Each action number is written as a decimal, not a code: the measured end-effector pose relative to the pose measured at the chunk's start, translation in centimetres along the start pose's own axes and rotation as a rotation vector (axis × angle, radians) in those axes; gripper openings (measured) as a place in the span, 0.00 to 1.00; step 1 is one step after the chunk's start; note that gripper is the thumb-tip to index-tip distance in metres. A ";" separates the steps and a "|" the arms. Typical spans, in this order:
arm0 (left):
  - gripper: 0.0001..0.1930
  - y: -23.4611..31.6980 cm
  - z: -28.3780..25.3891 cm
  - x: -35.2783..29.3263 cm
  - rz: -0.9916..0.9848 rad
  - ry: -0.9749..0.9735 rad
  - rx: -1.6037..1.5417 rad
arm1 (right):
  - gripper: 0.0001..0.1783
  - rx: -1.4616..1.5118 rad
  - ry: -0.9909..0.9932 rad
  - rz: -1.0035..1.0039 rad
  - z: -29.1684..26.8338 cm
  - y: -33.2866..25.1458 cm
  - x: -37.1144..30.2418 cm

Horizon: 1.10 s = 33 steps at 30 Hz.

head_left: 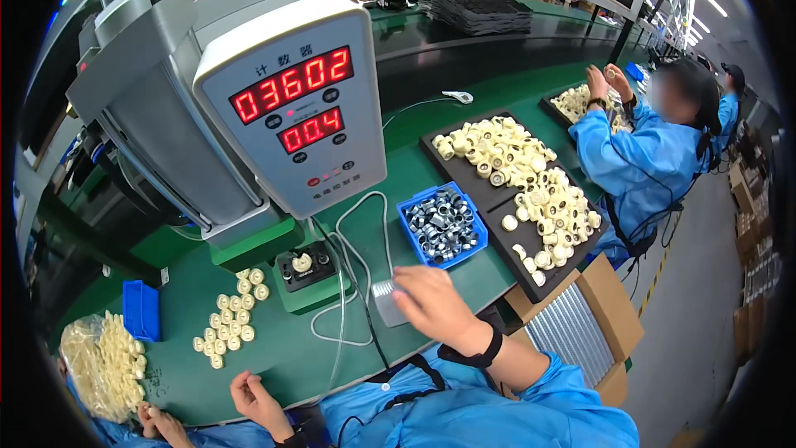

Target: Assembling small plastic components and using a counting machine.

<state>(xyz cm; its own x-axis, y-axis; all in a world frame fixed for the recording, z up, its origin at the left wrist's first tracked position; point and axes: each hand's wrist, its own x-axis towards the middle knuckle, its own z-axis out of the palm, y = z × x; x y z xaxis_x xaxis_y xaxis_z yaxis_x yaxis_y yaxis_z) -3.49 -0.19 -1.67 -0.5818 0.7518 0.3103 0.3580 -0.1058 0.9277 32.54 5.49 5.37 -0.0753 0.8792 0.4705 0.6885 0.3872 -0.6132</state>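
Note:
My right hand (437, 304) rests its fingers on the edge of a small grey switch box (387, 305), to which a grey cable runs; it grips nothing that I can see. Near the table's front edge, my left hand (259, 402) is loosely bent, thumb and fingers a little apart, with nothing visible in it. A cream plastic part (301, 263) sits in the black fixture (308, 275) under the press (249, 236). Several similar cream parts (229, 320) lie grouped on the green tabletop (278, 340) to the left of the fixture.
A counter box (290, 108) with red digits fronts the press. A blue bin (464, 260) holds metal rings; a black tray (501, 214) holds cream parts. At left are an upright blue bin (141, 311), a bag of parts (91, 365) and another person's hands (163, 426). A co-worker (643, 158) sits right.

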 end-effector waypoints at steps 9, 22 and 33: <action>0.06 -0.1 -0.6 0.3 0.017 -0.050 -0.023 | 0.13 -0.390 0.330 0.222 -4.3 7.3 4.7; 0.06 3.6 1.1 1.2 0.097 -0.273 -0.132 | 0.07 0.441 0.442 0.347 -4.0 4.0 4.4; 0.22 9.8 13.1 8.4 0.567 -0.656 0.247 | 0.18 1.103 -0.027 0.346 3.0 -2.8 5.6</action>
<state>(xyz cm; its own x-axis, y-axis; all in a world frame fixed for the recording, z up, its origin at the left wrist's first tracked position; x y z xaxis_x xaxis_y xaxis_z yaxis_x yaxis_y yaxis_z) 4.71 13.61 7.29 0.2362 0.8576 0.4569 0.6554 -0.4878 0.5767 27.98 10.18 7.83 -0.0300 0.9861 0.1634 -0.3272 0.1447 -0.9338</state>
